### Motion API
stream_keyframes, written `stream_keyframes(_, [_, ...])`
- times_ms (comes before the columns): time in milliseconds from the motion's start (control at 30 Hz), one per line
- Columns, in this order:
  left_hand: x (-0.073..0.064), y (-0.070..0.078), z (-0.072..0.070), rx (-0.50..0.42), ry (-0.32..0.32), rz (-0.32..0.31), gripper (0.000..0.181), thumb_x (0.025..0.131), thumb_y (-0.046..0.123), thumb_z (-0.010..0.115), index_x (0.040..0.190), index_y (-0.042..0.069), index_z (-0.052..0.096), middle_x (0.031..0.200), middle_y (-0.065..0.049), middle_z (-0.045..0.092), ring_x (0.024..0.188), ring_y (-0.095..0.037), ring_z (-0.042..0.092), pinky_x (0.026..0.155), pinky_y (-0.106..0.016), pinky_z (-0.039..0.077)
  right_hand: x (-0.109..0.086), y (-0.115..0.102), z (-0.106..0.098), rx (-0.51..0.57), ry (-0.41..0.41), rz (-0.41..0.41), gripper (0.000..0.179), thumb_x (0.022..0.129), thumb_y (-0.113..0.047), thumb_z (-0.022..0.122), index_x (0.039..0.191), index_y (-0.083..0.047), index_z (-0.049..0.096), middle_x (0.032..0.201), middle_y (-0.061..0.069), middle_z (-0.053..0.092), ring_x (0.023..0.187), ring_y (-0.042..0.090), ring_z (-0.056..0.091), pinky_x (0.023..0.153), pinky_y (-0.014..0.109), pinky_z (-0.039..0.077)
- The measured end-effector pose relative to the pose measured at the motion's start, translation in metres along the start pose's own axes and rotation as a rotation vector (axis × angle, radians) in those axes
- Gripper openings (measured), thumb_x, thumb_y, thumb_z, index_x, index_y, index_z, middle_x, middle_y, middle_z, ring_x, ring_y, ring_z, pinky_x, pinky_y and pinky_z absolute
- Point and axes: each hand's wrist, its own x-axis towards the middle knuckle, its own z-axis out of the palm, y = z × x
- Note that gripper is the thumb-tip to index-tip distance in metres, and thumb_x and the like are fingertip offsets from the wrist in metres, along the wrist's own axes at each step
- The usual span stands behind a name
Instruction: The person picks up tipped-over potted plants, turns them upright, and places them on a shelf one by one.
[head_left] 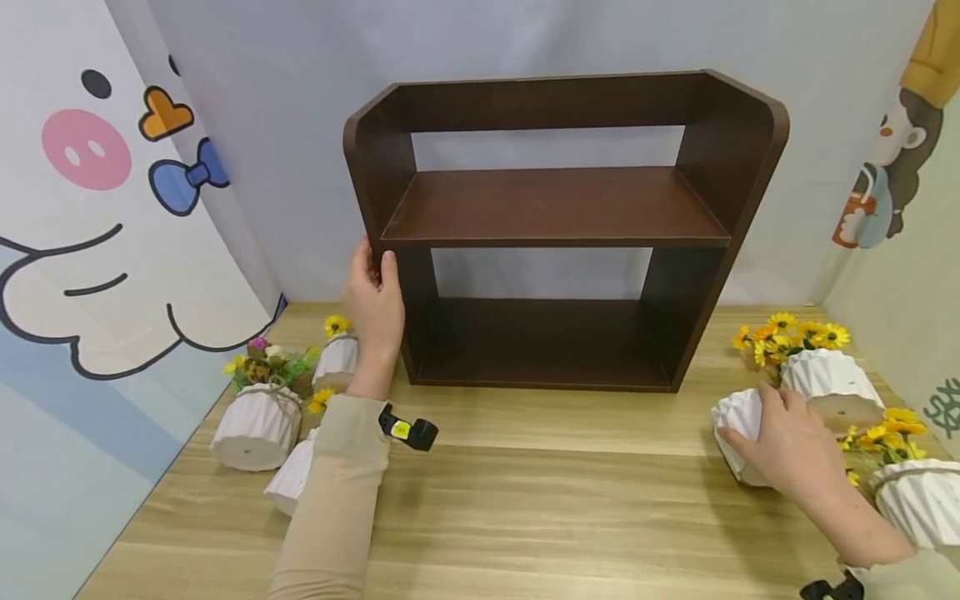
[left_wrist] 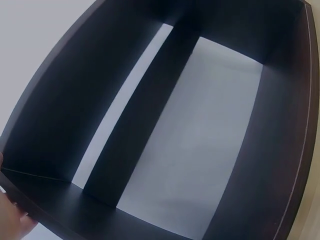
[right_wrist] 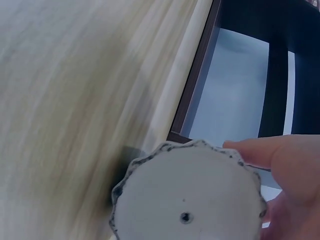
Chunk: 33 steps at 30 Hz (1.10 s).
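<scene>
A dark brown two-tier wooden shelf stands upright at the back of the table. My left hand grips its left side panel near the middle board, thumb along the front edge. In the left wrist view the inside of the shelf fills most of the picture. At the right, my right hand holds a white fluted flowerpot, tipped on its side. The right wrist view shows the round base of this pot, with a small hole in it, and my thumb against its rim.
Right of the shelf lie a white pot with yellow flowers and another tied with twine. On the left are a pot with mixed flowers, a smaller pot and one partly behind my sleeve. Printed wall panels border both sides.
</scene>
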Motion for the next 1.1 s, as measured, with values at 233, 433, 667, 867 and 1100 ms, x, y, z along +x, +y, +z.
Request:
stream_keyframes(233, [0.002,-0.007,0.003,-0.002,0.029,-0.006,0.035,0.095,0.021,0.047,0.128,0.01,0.052,0.12,-0.011,0.06,0.102,-0.021,0.06,0.085,-0.035,0.048,0.006,0.004,-0.001,-0.001,-0.056,0.046,0.099,0.078,-0.059,0.058,0.126,0.022,0.029,0.111,0.047,0.036,0.089,0.06,0.043,0.063,0.06,0.041])
stream_keyframes(433, [0.003,-0.009,0.004,-0.008,0.049,-0.032,0.034,0.095,0.019,0.048,0.127,0.009,0.053,0.122,-0.011,0.059,0.108,-0.02,0.058,0.09,-0.032,0.046,0.019,0.007,-0.008,-0.003,-0.19,0.109,0.109,0.081,-0.07,0.04,0.124,0.029,0.023,0.112,0.052,0.034,0.092,0.061,0.044,0.063,0.057,0.043])
stream_keyframes(667, [0.002,-0.01,0.004,0.016,0.058,-0.02,0.036,0.095,0.019,0.048,0.128,0.007,0.052,0.123,-0.012,0.058,0.107,-0.022,0.059,0.09,-0.033,0.046,0.027,0.01,-0.011,-0.028,-0.285,0.182,0.111,0.078,-0.074,0.037,0.123,0.028,0.027,0.111,0.05,0.038,0.088,0.058,0.049,0.056,0.05,0.044])
stream_keyframes(867, [0.003,-0.012,0.004,0.038,0.054,-0.01,0.037,0.095,0.022,0.047,0.13,0.009,0.051,0.123,-0.011,0.058,0.108,-0.022,0.059,0.09,-0.035,0.046,0.028,0.01,-0.01,0.001,-0.24,0.168,0.102,0.078,-0.067,0.047,0.113,0.028,0.035,0.099,0.047,0.045,0.08,0.053,0.052,0.056,0.048,0.043])
stream_keyframes(1100, [0.001,-0.016,0.004,0.073,0.053,0.01,0.038,0.095,0.026,0.047,0.13,0.01,0.051,0.12,-0.011,0.06,0.103,-0.022,0.061,0.086,-0.036,0.048,0.021,0.008,-0.007,0.031,-0.156,0.118,0.09,0.077,-0.059,0.057,0.105,0.026,0.042,0.089,0.043,0.049,0.075,0.049,0.053,0.056,0.048,0.042])
